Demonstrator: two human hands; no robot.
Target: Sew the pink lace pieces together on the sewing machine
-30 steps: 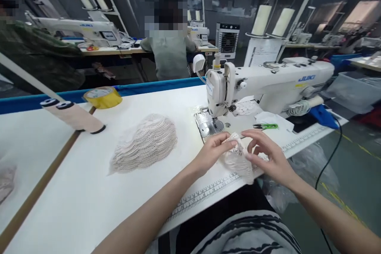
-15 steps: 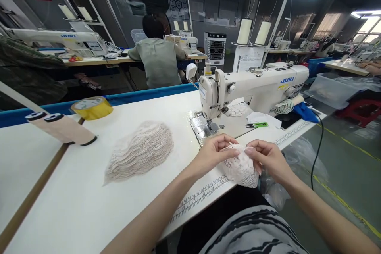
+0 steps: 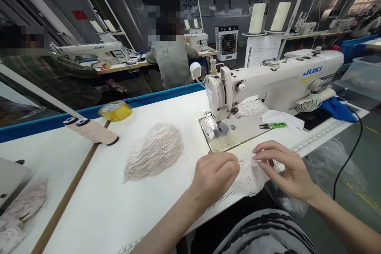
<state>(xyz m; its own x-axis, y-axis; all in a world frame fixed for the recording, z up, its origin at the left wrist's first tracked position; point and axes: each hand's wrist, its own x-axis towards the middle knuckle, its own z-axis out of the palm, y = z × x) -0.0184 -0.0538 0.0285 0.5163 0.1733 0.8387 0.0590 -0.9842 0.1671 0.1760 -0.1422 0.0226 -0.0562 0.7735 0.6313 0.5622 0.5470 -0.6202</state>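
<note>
A crumpled piece of white lace fabric is stretched between my two hands at the front edge of the table. My left hand is a closed fist gripping its left end. At the right end, the thumb and fingertips of my right hand pinch the lace edge, with the other fingers loosely bent. Just beyond the hands stands a white sewing machine, its needle area left of its body. To the left, a fanned stack of lace pieces lies on the white table.
Green-handled thread snips rest by a white cloth right of the needle. Yellow tape and pinkish thread cones are at the left. A printed ruler strip runs along the front edge. Two people sit at machines ahead.
My hands have drawn slightly apart, pulling the lace edge between them. The left hand has turned into a fist, knuckles up. The camera view has swung left.
</note>
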